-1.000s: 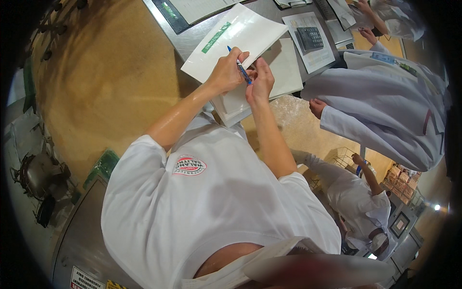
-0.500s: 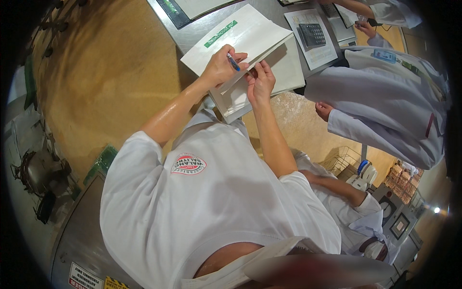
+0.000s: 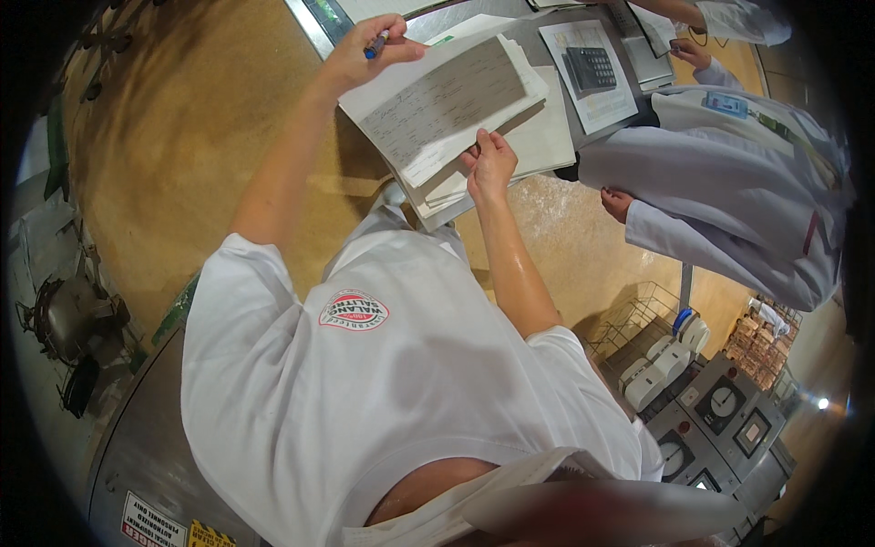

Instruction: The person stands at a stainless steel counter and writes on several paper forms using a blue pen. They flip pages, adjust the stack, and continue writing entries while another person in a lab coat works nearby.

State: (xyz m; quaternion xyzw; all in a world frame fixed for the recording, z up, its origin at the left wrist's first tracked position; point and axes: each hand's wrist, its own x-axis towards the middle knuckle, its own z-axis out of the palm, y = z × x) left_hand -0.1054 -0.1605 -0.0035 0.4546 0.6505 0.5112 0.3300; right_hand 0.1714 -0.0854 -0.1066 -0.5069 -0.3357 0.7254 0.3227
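Note:
An open notebook (image 3: 456, 105) lies at the near corner of a metal table, its page filled with handwriting. My left hand (image 3: 351, 62) is raised over the book's far left side, fingers closed around a blue pen (image 3: 375, 44). Its thumb reaches toward the lifted white cover (image 3: 478, 27); whether it grips the cover I cannot tell. My right hand (image 3: 490, 164) pinches the notebook's near right edge, thumb on top. More white sheets or a second book (image 3: 542, 137) lie underneath and to the right.
A black calculator (image 3: 592, 68) rests on a printed sheet (image 3: 615, 109) to the right. A person in a white coat (image 3: 720, 173) stands beside the table; another person's hand (image 3: 690, 53) is at the far right. Control panels (image 3: 720, 406) and a wire basket (image 3: 638, 314) stand at lower right.
The notebook's cover has been lifted open, uncovering the written page. My left hand has moved up and away with the pen. The person behind my right arm is out of view.

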